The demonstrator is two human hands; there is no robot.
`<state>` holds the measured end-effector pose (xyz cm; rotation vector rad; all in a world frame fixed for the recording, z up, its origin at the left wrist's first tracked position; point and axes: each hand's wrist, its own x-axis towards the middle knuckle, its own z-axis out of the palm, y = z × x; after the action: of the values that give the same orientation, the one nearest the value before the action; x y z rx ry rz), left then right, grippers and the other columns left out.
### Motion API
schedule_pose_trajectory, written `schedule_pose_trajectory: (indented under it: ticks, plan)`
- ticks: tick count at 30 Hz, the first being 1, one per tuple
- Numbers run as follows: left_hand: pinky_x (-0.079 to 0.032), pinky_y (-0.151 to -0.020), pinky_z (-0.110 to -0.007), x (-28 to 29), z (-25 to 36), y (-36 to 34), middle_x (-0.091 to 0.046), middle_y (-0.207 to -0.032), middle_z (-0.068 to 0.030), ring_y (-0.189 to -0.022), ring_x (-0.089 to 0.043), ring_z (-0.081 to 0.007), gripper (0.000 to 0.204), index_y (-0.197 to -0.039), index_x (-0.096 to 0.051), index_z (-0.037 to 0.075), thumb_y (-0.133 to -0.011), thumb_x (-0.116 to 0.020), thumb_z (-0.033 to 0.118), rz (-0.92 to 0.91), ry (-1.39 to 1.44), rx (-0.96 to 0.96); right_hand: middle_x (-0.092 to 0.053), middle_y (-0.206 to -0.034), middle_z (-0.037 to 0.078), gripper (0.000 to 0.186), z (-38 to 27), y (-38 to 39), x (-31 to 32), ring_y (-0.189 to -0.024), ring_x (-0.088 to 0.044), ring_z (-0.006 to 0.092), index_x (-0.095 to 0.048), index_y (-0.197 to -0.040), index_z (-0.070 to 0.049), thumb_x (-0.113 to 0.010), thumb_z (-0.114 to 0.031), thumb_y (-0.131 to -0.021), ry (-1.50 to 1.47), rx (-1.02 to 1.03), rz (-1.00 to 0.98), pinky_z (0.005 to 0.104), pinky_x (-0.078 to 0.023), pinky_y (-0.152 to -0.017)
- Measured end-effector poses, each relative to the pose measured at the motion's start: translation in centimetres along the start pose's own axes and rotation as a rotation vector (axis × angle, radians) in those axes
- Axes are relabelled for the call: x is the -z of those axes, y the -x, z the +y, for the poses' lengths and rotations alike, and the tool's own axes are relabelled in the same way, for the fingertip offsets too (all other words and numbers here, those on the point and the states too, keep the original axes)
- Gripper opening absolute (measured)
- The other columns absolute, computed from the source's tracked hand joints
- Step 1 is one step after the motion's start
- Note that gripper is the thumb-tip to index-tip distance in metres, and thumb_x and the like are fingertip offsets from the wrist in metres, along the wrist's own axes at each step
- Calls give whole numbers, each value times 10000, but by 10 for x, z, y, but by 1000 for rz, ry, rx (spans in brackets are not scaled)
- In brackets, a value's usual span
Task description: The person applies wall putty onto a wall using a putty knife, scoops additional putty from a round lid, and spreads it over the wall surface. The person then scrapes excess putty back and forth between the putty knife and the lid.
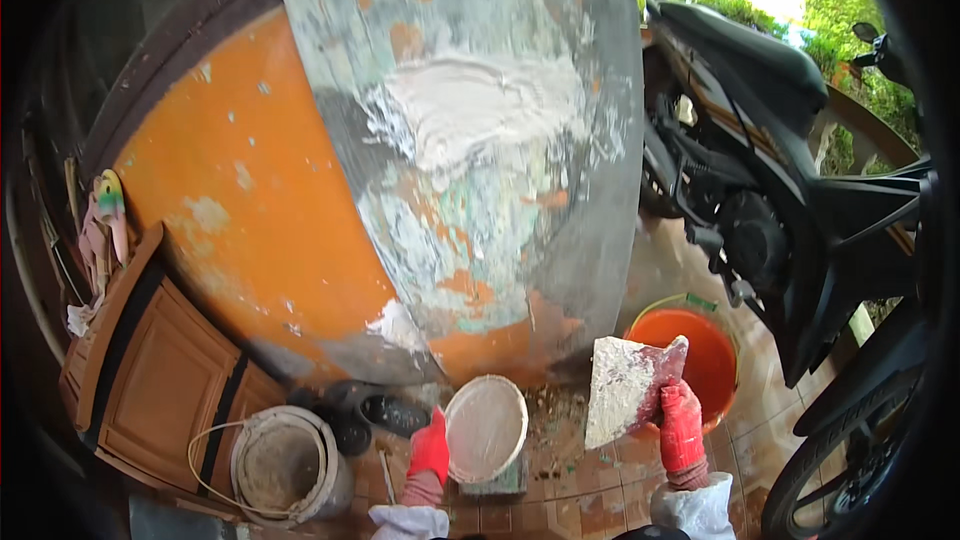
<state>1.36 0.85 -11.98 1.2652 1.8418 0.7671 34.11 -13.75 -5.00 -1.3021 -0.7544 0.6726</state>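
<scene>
My left hand [430, 452], in a red glove, is closed at the left rim of a round, pale plaster-coated bowl [486, 430]. My right hand [682, 430], also gloved in red, grips the handle end of a wide scraper [625, 390]. Dried-looking whitish plaster covers most of the scraper's blade. Ahead stands a wall column [600, 270] of grey cement with orange and pale green patches. A thick, wet-looking patch of white plaster [480, 105] is spread over its upper part. The scraper is apart from the column.
An orange bucket [700, 360] stands behind my right hand. A black motorcycle [760, 230] fills the right side. At the left are a plaster-stained bucket [335, 460], dark shoes [395, 414] and a wooden panel [165, 370]. Crumbs of debris [555, 425] lie on the tiles.
</scene>
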Motion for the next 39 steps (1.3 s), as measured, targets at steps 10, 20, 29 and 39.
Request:
schedule_pose_trajectory:
  ticks: [10,20,29,39]
  plan:
    - [-468,-762,-463,16,9,-7,-630,-847,-293,-916,-621,-393,779,-886,-643,-92,-900,-326,619,102,-95,-29,-594,-801,-13,170,-142,-76,-74,-683,-520,79,-584,-1010,-29,-551,-155,-901,-127,381,205,240,-436,-634]
    - [-477,-700,-385,61,5,-11,-654,-788,-152,-780,-620,-281,635,-886,-659,-31,-886,-456,571,131,243,0,-662,-913,99,319,-196,-66,-149,-827,-635,189,-527,-1228,-60,-498,-60,-911,271,693,498,295,-482,-747]
    - [-466,-694,-286,99,-9,-20,-645,-815,-14,-756,-558,-120,485,-933,-682,28,-920,-507,481,-170,722,-165,-638,-824,19,184,-204,-111,-112,-706,-572,86,-597,-1033,1,-563,-102,-884,-19,573,427,244,-472,-661]
    - [-477,-652,-411,91,37,-21,-651,-715,-167,-727,-636,-290,688,-811,-662,-38,-875,-437,609,201,88,64,-622,-806,19,113,-206,-143,-90,-690,-553,87,-596,-949,-6,-549,-81,-879,-57,520,262,242,-471,-644]
